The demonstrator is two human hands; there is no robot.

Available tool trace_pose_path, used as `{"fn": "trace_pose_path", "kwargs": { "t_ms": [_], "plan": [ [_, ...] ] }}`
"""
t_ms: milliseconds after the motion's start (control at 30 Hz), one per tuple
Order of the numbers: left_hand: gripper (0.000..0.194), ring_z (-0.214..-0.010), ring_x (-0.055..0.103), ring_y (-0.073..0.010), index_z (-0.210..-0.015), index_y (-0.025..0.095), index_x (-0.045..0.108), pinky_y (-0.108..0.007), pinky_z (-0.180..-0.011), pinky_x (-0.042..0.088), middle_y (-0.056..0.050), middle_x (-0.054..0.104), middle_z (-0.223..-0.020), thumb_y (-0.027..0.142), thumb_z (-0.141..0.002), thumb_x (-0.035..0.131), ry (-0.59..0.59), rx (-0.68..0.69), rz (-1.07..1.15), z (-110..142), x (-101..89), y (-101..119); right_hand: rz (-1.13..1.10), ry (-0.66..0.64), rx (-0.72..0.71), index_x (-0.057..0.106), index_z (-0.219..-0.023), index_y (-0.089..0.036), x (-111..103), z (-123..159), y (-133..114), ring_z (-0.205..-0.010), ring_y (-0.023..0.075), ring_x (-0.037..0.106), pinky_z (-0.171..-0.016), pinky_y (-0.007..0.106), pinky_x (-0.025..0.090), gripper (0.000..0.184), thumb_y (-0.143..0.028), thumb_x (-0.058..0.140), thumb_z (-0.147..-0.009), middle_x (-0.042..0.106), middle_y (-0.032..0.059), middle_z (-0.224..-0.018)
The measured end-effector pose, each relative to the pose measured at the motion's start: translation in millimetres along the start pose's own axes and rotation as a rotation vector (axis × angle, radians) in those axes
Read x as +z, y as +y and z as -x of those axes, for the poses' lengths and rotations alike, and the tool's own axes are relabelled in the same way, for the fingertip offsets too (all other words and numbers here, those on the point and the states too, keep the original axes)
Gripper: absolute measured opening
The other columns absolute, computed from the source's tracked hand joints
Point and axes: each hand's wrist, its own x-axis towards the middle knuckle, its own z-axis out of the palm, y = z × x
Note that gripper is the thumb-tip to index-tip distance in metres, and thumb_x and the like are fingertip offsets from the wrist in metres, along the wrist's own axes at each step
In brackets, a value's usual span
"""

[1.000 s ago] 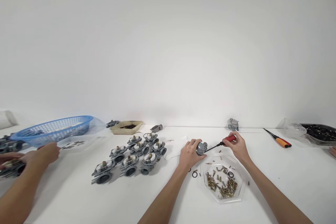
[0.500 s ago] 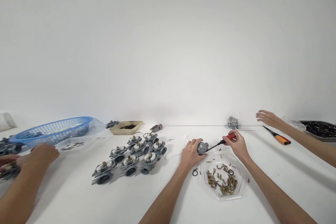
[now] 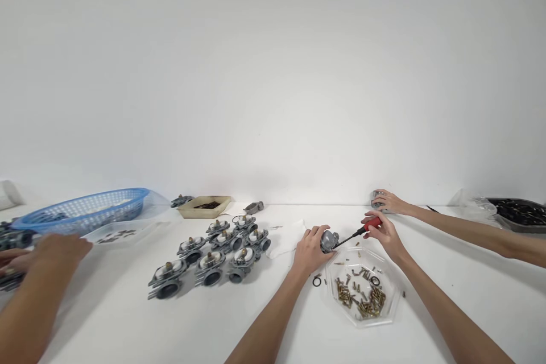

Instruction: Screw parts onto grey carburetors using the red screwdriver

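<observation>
My left hand (image 3: 312,247) is wrapped round a grey metal carburetor (image 3: 329,240) and holds it on the table behind the clear tray. In my right hand (image 3: 383,234) is a screwdriver (image 3: 372,223) with a red handle, gripped by the fingers. Its dark shaft slants down to the left, and the tip meets the carburetor's lower right side. Just in front lies a clear octagonal tray (image 3: 362,323) holding many small brass fittings, screws and a black ring. Another black O-ring (image 3: 317,281) lies left of the tray.
Several carburetors with white floats (image 3: 210,260) stand left of my hands. Behind them sits a beige tray (image 3: 205,210). A co-worker's hand (image 3: 390,202) touches another carburetor at the back right. Further left, another person's hands (image 3: 63,250) work near a blue basket (image 3: 85,213).
The co-worker's arm on the right has reached left, and its hand now covers the carburetor by the wall. My screwdriver handle has shifted very slightly; my left hand stays put.
</observation>
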Motion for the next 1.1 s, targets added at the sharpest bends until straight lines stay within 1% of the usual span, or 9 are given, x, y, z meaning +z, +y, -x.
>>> {"fn": "trace_pose_path", "kwargs": {
  "t_ms": [100, 200, 333, 433, 500, 733, 900, 1100],
  "plan": [
    [0.056, -0.110, 0.058, -0.0273, -0.125, 0.032, 0.053, -0.036, -0.085, 0.050, -0.002, 0.064, -0.119, 0.036, -0.074, 0.076, 0.008, 0.012, 0.011, 0.0, 0.3, 0.1, 0.051, -0.059, -0.005, 0.061, -0.112, -0.021, 3.7, 2.1, -2.3, -0.069, 0.0190, 0.064, -0.063, 0.039, 0.061, 0.044, -0.049, 0.070, -0.079, 0.068, 0.0061, -0.090],
    [0.056, -0.110, 0.058, -0.0275, -0.126, 0.032, 0.052, -0.036, -0.086, 0.049, -0.003, 0.064, -0.121, 0.039, -0.075, 0.075, 0.010, 0.013, 0.015, -0.5, -0.2, 1.0, 0.079, -0.049, -0.006, 0.060, -0.112, -0.021, 10.0, 4.0, -4.4, -0.061, 0.0161, 0.060, -0.061, 0.037, 0.059, 0.040, -0.047, 0.068, -0.081, 0.066, 0.0034, -0.086],
    [0.059, -0.111, 0.057, -0.0280, -0.126, 0.032, 0.052, -0.037, -0.087, 0.049, -0.003, 0.063, -0.121, 0.034, -0.072, 0.077, -0.001, 0.003, 0.018, -1.1, -0.4, 1.2, 0.092, 0.035, -0.052, 0.058, -0.110, -0.022, 10.5, 3.6, -5.6, -0.061, 0.0163, 0.061, -0.061, 0.035, 0.058, 0.039, -0.046, 0.068, -0.081, 0.065, 0.0020, -0.083],
    [0.061, -0.111, 0.057, -0.0279, -0.126, 0.033, 0.052, -0.037, -0.087, 0.049, -0.002, 0.063, -0.119, 0.032, -0.071, 0.078, 0.000, -0.002, 0.021, -0.9, 0.5, 0.1, 0.128, 0.109, -0.066, 0.058, -0.106, -0.022, 6.7, 2.8, -6.0, -0.060, 0.0167, 0.062, -0.062, 0.036, 0.059, 0.037, -0.047, 0.069, -0.080, 0.065, 0.0015, -0.081],
    [0.062, -0.111, 0.057, -0.0278, -0.126, 0.034, 0.052, -0.037, -0.088, 0.049, -0.002, 0.063, -0.118, 0.032, -0.070, 0.078, 0.001, 0.000, 0.026, -0.7, 1.1, -0.7, 0.144, 0.130, -0.064, 0.058, -0.106, -0.022, 5.5, 2.8, -6.4, -0.059, 0.0171, 0.062, -0.062, 0.038, 0.059, 0.037, -0.047, 0.069, -0.080, 0.066, 0.0015, -0.079],
    [0.062, -0.111, 0.057, -0.0283, -0.126, 0.032, 0.052, -0.037, -0.087, 0.050, -0.003, 0.063, -0.119, 0.033, -0.070, 0.078, -0.007, 0.002, 0.032, -1.7, 0.1, -0.6, 0.146, 0.107, -0.043, 0.059, -0.106, -0.022, 8.6, 3.9, -9.5, -0.063, 0.0181, 0.063, -0.064, 0.038, 0.059, 0.038, -0.047, 0.069, -0.079, 0.065, 0.0013, -0.080],
    [0.061, -0.111, 0.057, -0.0279, -0.127, 0.033, 0.051, -0.036, -0.086, 0.050, -0.002, 0.063, -0.119, 0.034, -0.071, 0.078, -0.008, 0.003, 0.033, -1.2, 0.4, -1.2, 0.129, 0.145, -0.038, 0.058, -0.107, -0.023, 6.7, 3.2, -8.4, -0.063, 0.0179, 0.064, -0.064, 0.038, 0.060, 0.038, -0.047, 0.069, -0.079, 0.065, 0.0011, -0.081],
    [0.062, -0.113, 0.056, -0.0278, -0.127, 0.035, 0.051, -0.037, -0.089, 0.049, -0.002, 0.062, -0.120, 0.033, -0.071, 0.077, -0.013, -0.009, 0.033, -0.9, 0.7, -0.8, 0.131, 0.102, -0.039, 0.058, -0.100, -0.022, 6.5, 2.7, -1.5, -0.065, 0.0179, 0.063, -0.063, 0.038, 0.060, 0.035, -0.048, 0.070, -0.079, 0.066, 0.0019, -0.081]
  ]
}}
